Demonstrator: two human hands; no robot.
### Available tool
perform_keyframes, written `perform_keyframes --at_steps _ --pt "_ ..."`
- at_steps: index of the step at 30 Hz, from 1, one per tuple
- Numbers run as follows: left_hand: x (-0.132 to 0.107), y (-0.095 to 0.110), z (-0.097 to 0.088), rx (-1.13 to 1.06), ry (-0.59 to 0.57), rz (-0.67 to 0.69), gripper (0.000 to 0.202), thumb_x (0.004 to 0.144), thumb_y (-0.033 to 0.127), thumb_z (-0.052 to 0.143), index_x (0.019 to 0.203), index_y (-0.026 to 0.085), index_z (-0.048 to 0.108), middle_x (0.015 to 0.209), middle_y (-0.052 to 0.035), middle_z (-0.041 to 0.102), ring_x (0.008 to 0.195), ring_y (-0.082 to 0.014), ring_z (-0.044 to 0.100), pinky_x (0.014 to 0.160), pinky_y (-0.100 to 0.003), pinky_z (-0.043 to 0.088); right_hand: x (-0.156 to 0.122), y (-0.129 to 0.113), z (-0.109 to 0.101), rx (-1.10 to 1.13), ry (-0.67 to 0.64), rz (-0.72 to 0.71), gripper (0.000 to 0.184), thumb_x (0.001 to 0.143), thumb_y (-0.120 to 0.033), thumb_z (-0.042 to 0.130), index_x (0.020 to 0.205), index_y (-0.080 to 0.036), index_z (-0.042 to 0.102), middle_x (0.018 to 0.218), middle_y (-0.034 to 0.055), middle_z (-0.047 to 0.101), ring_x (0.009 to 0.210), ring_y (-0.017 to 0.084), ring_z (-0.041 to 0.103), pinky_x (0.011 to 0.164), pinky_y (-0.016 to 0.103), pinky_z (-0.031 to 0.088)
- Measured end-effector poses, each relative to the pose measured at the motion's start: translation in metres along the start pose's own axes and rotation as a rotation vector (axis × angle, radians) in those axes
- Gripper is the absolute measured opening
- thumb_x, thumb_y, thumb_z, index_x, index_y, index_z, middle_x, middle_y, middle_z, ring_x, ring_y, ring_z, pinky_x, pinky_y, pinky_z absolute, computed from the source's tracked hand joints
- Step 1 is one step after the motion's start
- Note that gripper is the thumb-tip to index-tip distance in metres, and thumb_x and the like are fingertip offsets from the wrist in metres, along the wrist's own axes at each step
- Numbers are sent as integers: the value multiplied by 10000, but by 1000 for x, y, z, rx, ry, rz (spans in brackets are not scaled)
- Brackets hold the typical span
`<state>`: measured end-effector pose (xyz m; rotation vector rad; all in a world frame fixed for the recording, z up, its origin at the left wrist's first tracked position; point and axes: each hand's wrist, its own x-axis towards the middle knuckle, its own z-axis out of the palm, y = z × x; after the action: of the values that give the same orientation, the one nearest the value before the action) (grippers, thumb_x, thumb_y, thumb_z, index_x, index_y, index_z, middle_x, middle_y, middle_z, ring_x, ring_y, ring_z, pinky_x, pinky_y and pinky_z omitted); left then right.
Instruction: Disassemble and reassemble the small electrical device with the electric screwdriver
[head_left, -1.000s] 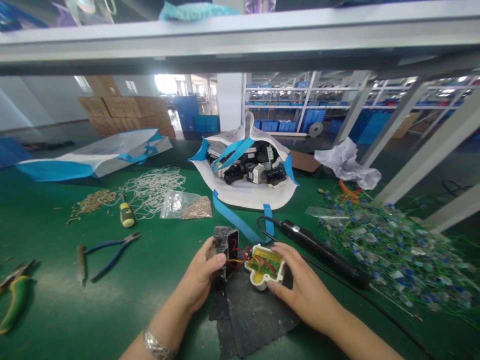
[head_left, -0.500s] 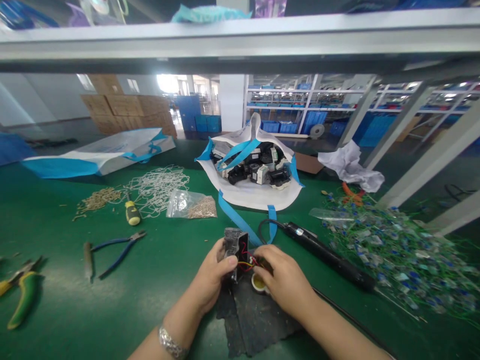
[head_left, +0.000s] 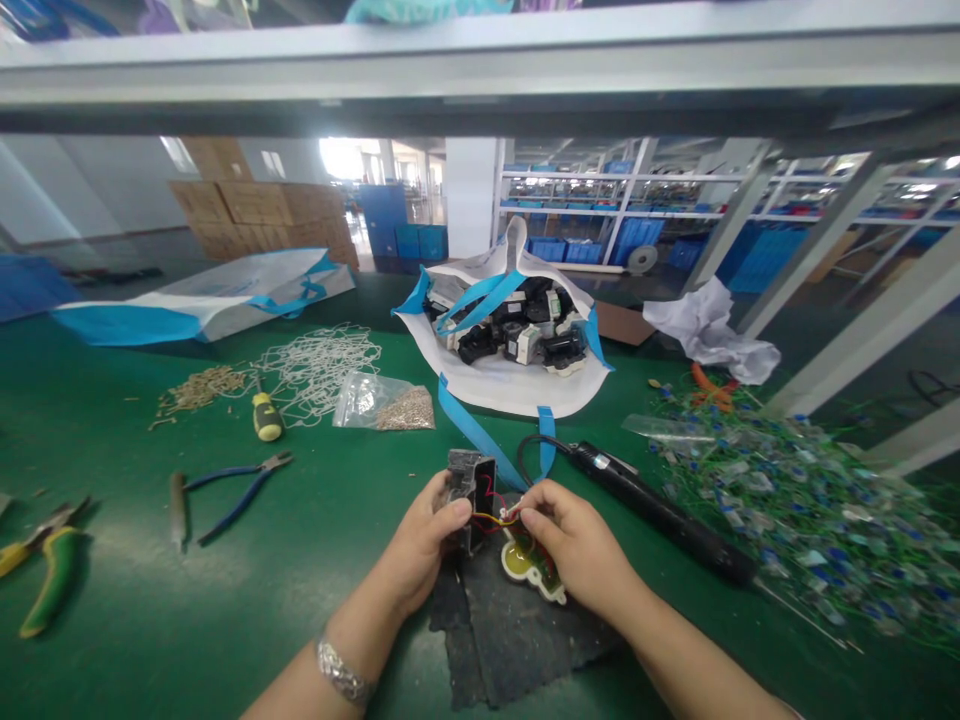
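Low in the middle of the frame, the left hand grips a dark housing upright over a black mat, while the right hand pinches the red and yellow wires that join it to a white cover lying on the mat. A black electric screwdriver lies just right of the hands, pliers at lower left, and an open bag of parts sits at centre.

Silver bracelet, left wrist; no sleeves.
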<state>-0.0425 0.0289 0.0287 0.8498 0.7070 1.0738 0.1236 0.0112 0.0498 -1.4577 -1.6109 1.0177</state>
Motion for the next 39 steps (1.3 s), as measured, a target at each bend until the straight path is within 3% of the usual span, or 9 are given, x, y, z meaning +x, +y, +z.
perform_keyframes --at_steps 8,14,22,24,27,30,34,39 --pt "-1 4 4 14 22 -13 454 621 317 673 1011 135 529 943 -78 595 830 -183 540 752 -260 401 4 8 2 220 -43 70 122 734 -297 397 744 -178 417 613 -20 480 556 121 476 535 241 375" --pt "-3 5 4 -21 25 -19 425 612 286 682 990 142 550 927 -69 606 829 -187 550 754 -261 404 6 9 3 197 -69 65 90 718 -255 416 769 -180 418 549 -51 434 491 109 432 477 222 334" --pt "-2 5 3 -80 57 -45 399 646 309 654 997 147 551 906 -72 633 806 -192 576 711 -271 440 -2 0 0 43 -13 -11 50 714 -162 472 756 -188 462 761 4 507 713 151 515 667 281 405" --pt "-3 5 2 -91 74 -51 386 658 305 644 1003 157 550 910 -67 637 808 -193 581 698 -271 447 -8 -6 -1 -80 83 -98 70 724 -122 458 732 -191 457 824 20 490 777 164 489 724 302 380" --pt "-4 4 1 -97 75 -57 375 670 306 633 1007 162 551 906 -66 640 805 -197 584 696 -279 452 -19 -14 2 -321 180 -262 120 767 -101 417 692 -194 427 774 25 479 742 169 473 684 302 378" --pt "-4 4 0 -95 67 -60 385 679 306 623 1025 161 540 899 -68 637 801 -197 581 706 -288 451 -25 -13 11 -447 132 -311 131 751 -63 438 786 -189 450 790 34 494 753 180 488 684 311 402" --pt "-3 2 1 -95 37 -41 386 696 293 606 1045 151 524 930 -78 620 830 -196 569 755 -302 432 -25 -3 25 -557 105 -289 311 700 -10 474 978 -147 446 958 97 495 904 228 476 801 378 401" --pt "-4 -1 2 -96 -5 -28 423 676 294 623 1055 139 517 975 -95 605 878 -218 556 802 -318 406 -20 6 29 -632 84 -267 246 739 -11 424 954 -117 476 908 110 524 856 231 501 759 381 420"
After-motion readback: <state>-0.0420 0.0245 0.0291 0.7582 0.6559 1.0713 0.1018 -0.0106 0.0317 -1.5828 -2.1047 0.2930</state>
